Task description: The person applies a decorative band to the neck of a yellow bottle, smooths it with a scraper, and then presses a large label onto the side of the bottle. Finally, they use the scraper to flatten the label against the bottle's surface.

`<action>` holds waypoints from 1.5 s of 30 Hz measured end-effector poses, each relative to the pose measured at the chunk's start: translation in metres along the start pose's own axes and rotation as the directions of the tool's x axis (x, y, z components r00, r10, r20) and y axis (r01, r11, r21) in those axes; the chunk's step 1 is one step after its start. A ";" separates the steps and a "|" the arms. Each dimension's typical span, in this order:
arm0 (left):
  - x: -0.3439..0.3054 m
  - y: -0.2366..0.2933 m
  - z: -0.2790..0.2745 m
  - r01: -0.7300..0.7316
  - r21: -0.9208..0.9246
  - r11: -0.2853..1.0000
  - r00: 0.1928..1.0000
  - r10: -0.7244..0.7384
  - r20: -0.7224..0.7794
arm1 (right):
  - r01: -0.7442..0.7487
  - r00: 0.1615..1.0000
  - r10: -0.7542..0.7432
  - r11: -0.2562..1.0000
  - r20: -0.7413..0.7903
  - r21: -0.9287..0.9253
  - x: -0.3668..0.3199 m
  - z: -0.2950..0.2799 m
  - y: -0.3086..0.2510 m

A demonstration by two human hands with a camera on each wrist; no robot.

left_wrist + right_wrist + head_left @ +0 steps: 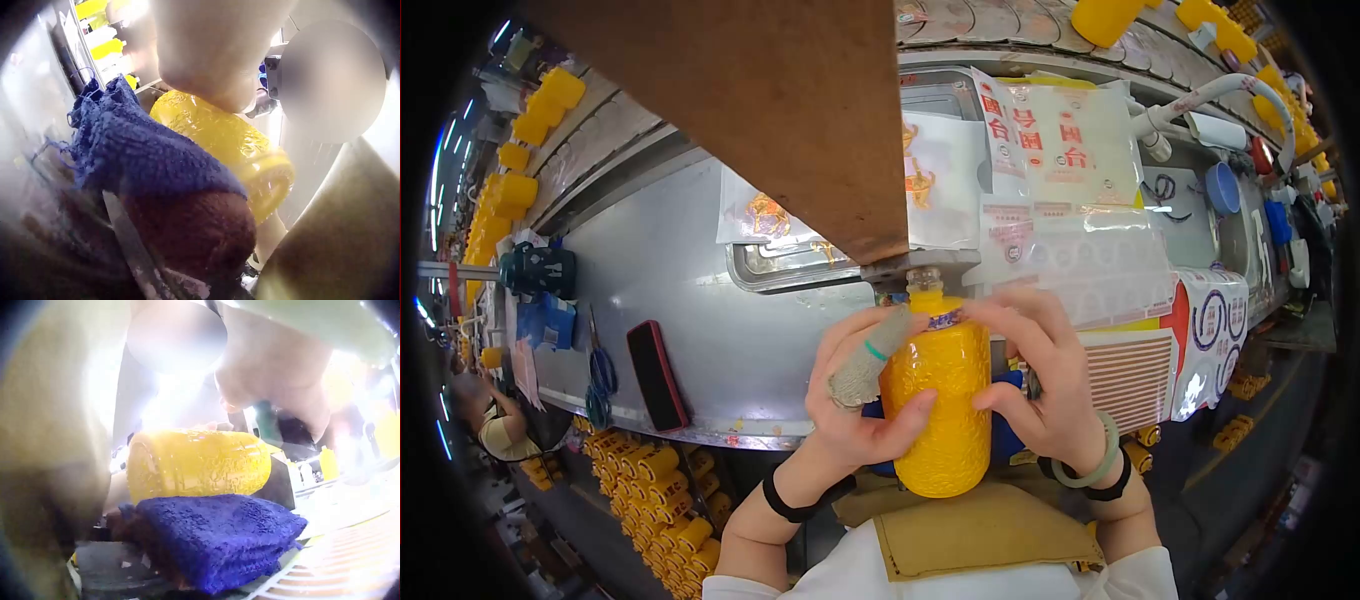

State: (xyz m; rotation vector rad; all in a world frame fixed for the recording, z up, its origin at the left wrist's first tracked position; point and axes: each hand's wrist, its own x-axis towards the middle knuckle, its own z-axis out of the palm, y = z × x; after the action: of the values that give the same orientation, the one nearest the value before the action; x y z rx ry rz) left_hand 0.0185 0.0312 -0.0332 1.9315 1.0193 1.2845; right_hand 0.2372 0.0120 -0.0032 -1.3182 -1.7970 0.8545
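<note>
A yellow embossed bottle with a clear neck lies on a folded blue towel, its neck pointing away from me. Round its shoulder runs a narrow patterned purple band. My left hand holds the bottle from the left, thumb along its front and fingers near the band. One left finger wears a grey cover with a green ring. From the right, my right hand reaches in with fairly straight fingers, its fingertips at the band and its thumb at the bottle's side.
A brown beam juts over the bench, ending at the bottle's neck. Printed sheets and a metal tray lie beyond. A phone and scissors are at left. Several yellow bottles are stacked below the bench.
</note>
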 end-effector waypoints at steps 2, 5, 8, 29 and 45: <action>-0.001 0.000 0.001 0.012 -0.026 1.000 1.000 -0.012 -0.015 | 0.026 0.999 -0.026 1.000 0.021 0.015 0.002 0.004 0.001; 0.000 0.000 0.002 -0.017 0.009 1.000 1.000 0.017 -0.019 | 0.003 1.000 -0.003 1.000 0.002 0.027 0.002 0.008 0.000; 0.001 0.001 0.001 -0.023 0.027 0.999 1.000 0.023 -0.009 | 0.007 0.999 -0.007 1.000 -0.032 -0.019 0.001 0.010 -0.001; -0.005 0.002 0.004 0.029 0.005 1.000 0.999 -0.029 -0.040 | 0.105 0.987 -0.123 0.980 -0.103 -0.167 0.004 0.016 0.001; -0.010 0.000 0.005 0.022 -0.018 1.000 0.997 -0.023 -0.074 | 0.080 0.991 -0.101 0.972 -0.085 -0.221 0.005 0.017 -0.002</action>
State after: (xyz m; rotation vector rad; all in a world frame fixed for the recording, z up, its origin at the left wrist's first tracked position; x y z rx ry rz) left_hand 0.0209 0.0224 -0.0401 1.8669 1.0605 1.3574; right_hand 0.2207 0.0151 -0.0090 -1.3765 -1.8996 0.5482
